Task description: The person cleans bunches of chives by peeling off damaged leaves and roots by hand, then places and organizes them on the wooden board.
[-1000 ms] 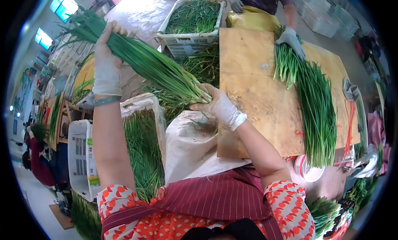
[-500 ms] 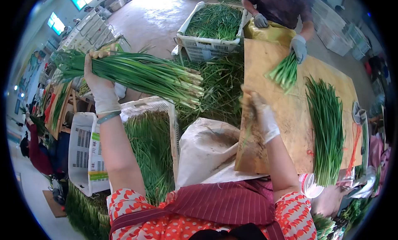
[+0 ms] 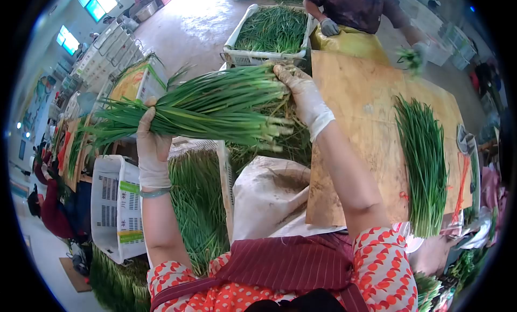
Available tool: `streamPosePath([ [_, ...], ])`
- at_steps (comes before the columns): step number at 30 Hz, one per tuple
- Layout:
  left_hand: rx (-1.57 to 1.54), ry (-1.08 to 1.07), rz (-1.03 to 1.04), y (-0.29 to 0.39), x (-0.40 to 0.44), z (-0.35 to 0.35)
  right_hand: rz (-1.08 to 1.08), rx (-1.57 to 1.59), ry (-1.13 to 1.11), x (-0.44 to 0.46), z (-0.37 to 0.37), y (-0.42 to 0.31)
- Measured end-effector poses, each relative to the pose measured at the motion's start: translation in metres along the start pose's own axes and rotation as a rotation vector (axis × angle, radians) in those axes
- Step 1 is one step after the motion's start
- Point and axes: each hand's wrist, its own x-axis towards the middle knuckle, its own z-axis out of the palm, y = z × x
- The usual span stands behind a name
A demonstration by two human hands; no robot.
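My left hand (image 3: 150, 142), in a thin whitish glove, is closed around the leafy part of a big bunch of garlic chives (image 3: 215, 104). The bunch lies across in front of me, its pale root ends towards the right. My gloved right hand (image 3: 302, 94) is at those root ends, fingers curled on the upper stems; the exact grip is partly hidden. Beneath the bunch, a white crate (image 3: 225, 188) holds more chives standing upright. Another laid-out bunch of chives (image 3: 423, 166) rests on the wooden board (image 3: 355, 150) to my right.
A co-worker (image 3: 350, 10) in grey gloves stands behind the board, a small green bunch (image 3: 410, 59) in one blurred hand. Another chive-filled crate (image 3: 266, 56) stands ahead. A white sack (image 3: 269, 191) lies before me, with an empty-looking crate (image 3: 110, 204) at left.
My right hand has moved up and left from over the board to the root ends. My left hand has come lower and right with the bunch. The co-worker's bunch has moved right, off the board.
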Motion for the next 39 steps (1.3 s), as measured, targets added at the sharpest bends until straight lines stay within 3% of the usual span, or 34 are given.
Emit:
streamPosePath([
  [3, -0.042, 0.000, 0.126, -0.004, -0.008, 0.008, -0.027, 0.046, -0.131, -0.009, -0.006, -0.002],
  [5, -0.235, -0.035, 0.195, -0.005, -0.009, -0.009, -0.031, 0.071, -0.127, -0.011, -0.023, -0.005],
  [7, -0.233, 0.041, 0.213, -0.003, -0.015, -0.017, -0.091, 0.166, -0.350, -0.001, -0.064, -0.004],
  [8, -0.224, 0.090, 0.258, -0.003, -0.020, -0.018, -0.133, -0.080, -0.088, -0.008, -0.064, -0.010],
  [9, -0.215, 0.139, 0.304, -0.003, -0.023, -0.018, -0.131, -0.080, -0.092, -0.013, -0.060, -0.010],
  [11, -0.220, 0.117, 0.340, -0.003, -0.027, -0.023, -0.051, -0.341, 0.139, -0.021, -0.047, -0.008],
  [12, -0.224, 0.094, 0.371, -0.005, -0.028, -0.025, -0.127, -0.484, -0.061, -0.021, -0.051, -0.003],
  [13, -0.227, 0.069, 0.399, -0.006, -0.029, -0.026, -0.126, -0.485, -0.062, -0.022, -0.051, -0.004],
  [14, -0.227, 0.069, 0.397, -0.007, -0.029, -0.024, -0.018, -0.374, -0.243, -0.025, -0.038, -0.011],
  [16, -0.227, 0.020, 0.373, -0.010, -0.031, -0.017, -0.054, -0.337, -0.362, -0.029, -0.003, -0.013],
  [20, -0.078, -0.089, 0.389, -0.009, -0.035, 0.006, -0.050, -0.251, -0.105, -0.019, 0.027, -0.016],
  [22, 0.042, -0.090, 0.237, -0.008, -0.042, 0.018, -0.059, -0.312, -0.085, -0.013, 0.025, -0.020],
  [24, 0.099, -0.050, 0.211, -0.004, -0.046, 0.005, -0.069, -0.399, -0.040, -0.012, 0.023, -0.021],
  [27, 0.204, 0.040, 0.225, 0.001, -0.051, 0.000, -0.014, -0.450, -0.100, -0.022, 0.029, -0.023],
  [31, 0.023, 0.146, 0.304, 0.009, -0.055, -0.009, -0.045, -0.451, -0.225, -0.020, 0.031, -0.014],
  [33, 0.067, -0.020, 0.346, 0.008, -0.052, -0.012, 0.035, -0.544, -0.246, -0.015, 0.032, -0.007],
  [39, 0.085, -0.146, 0.429, 0.007, -0.057, -0.005, 0.071, -0.395, -0.201, -0.018, 0.033, 0.007],
])
